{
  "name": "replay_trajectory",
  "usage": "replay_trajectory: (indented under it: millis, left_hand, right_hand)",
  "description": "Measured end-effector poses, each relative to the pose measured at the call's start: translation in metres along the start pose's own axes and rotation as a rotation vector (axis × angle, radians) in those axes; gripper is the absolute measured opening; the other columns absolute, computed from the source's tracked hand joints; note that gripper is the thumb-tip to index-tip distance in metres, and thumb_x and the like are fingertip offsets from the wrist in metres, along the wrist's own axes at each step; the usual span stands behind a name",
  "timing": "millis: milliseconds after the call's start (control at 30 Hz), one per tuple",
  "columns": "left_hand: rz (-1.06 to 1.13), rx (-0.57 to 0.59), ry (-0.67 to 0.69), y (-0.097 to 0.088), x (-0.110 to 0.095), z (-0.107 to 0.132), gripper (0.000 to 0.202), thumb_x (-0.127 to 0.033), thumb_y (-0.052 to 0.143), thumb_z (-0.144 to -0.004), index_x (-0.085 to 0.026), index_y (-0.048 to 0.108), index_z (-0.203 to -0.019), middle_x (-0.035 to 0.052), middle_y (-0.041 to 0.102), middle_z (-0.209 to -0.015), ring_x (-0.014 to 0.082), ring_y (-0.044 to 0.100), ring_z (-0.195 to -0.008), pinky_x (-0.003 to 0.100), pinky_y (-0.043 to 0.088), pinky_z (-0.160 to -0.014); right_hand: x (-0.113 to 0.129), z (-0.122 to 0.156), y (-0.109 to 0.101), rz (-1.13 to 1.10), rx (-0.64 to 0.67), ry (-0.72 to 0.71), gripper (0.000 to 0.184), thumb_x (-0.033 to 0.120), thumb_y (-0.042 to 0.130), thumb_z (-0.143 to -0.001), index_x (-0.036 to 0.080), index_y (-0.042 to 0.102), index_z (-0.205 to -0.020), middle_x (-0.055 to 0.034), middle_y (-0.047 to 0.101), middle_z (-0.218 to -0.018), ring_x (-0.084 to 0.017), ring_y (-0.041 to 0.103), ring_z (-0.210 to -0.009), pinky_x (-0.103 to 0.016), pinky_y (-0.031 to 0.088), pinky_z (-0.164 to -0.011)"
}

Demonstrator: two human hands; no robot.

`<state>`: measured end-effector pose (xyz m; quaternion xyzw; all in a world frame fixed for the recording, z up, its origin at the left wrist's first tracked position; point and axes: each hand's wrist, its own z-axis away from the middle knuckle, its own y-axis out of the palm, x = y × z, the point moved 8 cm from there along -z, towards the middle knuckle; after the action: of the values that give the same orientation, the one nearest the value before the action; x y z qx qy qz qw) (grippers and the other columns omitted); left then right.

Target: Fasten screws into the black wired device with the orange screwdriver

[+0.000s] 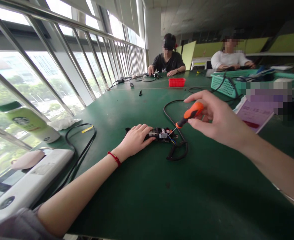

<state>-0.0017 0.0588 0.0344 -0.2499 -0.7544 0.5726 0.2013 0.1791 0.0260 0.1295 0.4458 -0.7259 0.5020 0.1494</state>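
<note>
My left hand (136,137) lies on the green table (141,193), fingers curled over the left end of a small opened black device (162,134) with bare circuitry and wires. My right hand (217,118) pinches an orange-handled screwdriver (190,114), its tip pointing down-left at the right end of the device. A black cable (173,120) loops from the device toward the far side of the table. A red string sits on my left wrist.
A white box (29,183), a green-labelled bottle (30,125) and a black cord (83,146) lie at the left by the window rail. A red tray (177,82), a teal basket (225,85) and a pink card (255,113) sit farther off. Two people sit at the far end.
</note>
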Motion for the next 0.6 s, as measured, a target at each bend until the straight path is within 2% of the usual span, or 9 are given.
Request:
replay_trajectory:
  millis: [100, 167, 233, 333, 433, 533, 600]
  left_hand:
    - [-0.020, 0.013, 0.026, -0.001, -0.001, 0.002, 0.038, -0.043, 0.034, -0.094, -0.017, 0.050, -0.117, 0.0089, 0.058, -0.106, 0.0218, 0.055, -0.095, 0.035, 0.043, -0.085]
    - [-0.039, 0.018, 0.037, -0.002, -0.001, 0.003, 0.037, -0.042, 0.033, -0.094, -0.018, 0.050, -0.116, 0.0090, 0.058, -0.106, 0.0217, 0.055, -0.094, 0.035, 0.044, -0.084]
    - [-0.054, 0.026, 0.034, -0.002, -0.001, 0.005, 0.037, -0.042, 0.033, -0.094, -0.017, 0.050, -0.115, 0.0090, 0.059, -0.106, 0.0218, 0.056, -0.093, 0.035, 0.044, -0.083]
    - [-0.070, 0.059, 0.008, -0.006, 0.002, 0.008, 0.035, -0.043, 0.034, -0.093, -0.018, 0.050, -0.109, 0.0079, 0.060, -0.102, 0.0218, 0.057, -0.091, 0.034, 0.045, -0.080]
    - [-0.097, 0.129, -0.064, -0.011, 0.011, 0.012, 0.031, -0.044, 0.037, -0.092, -0.018, 0.050, -0.104, 0.0070, 0.062, -0.099, 0.0218, 0.059, -0.089, 0.032, 0.045, -0.075]
    - [-0.136, 0.210, -0.204, -0.018, 0.034, 0.019, 0.030, -0.045, 0.037, -0.090, -0.019, 0.048, -0.102, 0.0068, 0.064, -0.097, 0.0222, 0.062, -0.082, 0.030, 0.043, -0.065]
    - [-0.181, 0.243, -0.312, -0.024, 0.056, 0.026, 0.033, -0.048, 0.035, -0.089, -0.020, 0.047, -0.102, 0.0070, 0.065, -0.095, 0.0238, 0.063, -0.077, 0.029, 0.041, -0.059]
  right_hand:
    - [0.000, 0.001, 0.007, 0.084, 0.079, 0.026, 0.020, 0.035, 0.056, -0.078, 0.021, 0.060, -0.091, 0.0045, 0.049, -0.058, -0.010, 0.042, -0.049, -0.027, 0.036, -0.051]
    - [0.005, 0.002, 0.009, 0.129, 0.119, 0.010, 0.023, 0.036, 0.049, -0.083, 0.020, 0.064, -0.075, 0.0036, 0.047, -0.051, -0.011, 0.041, -0.047, -0.028, 0.035, -0.052]
    - [0.011, 0.003, 0.007, 0.136, 0.115, -0.017, 0.025, 0.032, 0.049, -0.083, 0.020, 0.064, -0.067, 0.0016, 0.053, -0.054, -0.012, 0.045, -0.049, -0.029, 0.036, -0.054]
    - [0.015, 0.003, -0.001, 0.118, 0.049, -0.045, 0.020, 0.025, 0.050, -0.080, 0.020, 0.063, -0.066, 0.0003, 0.061, -0.063, -0.014, 0.052, -0.055, -0.029, 0.038, -0.055]
    - [0.013, 0.002, -0.007, 0.137, -0.055, -0.123, 0.019, 0.024, 0.050, -0.080, 0.021, 0.061, -0.064, -0.0002, 0.063, -0.066, -0.015, 0.055, -0.057, -0.029, 0.039, -0.055]
    - [-0.002, 0.001, -0.006, 0.190, -0.188, -0.174, 0.018, 0.029, 0.049, -0.081, 0.021, 0.061, -0.070, -0.0009, 0.065, -0.068, -0.015, 0.056, -0.059, -0.028, 0.041, -0.059]
    - [-0.021, 0.000, 0.000, 0.229, -0.257, -0.146, 0.016, 0.031, 0.050, -0.081, 0.021, 0.062, -0.078, -0.0015, 0.066, -0.070, -0.015, 0.058, -0.059, -0.027, 0.042, -0.059]
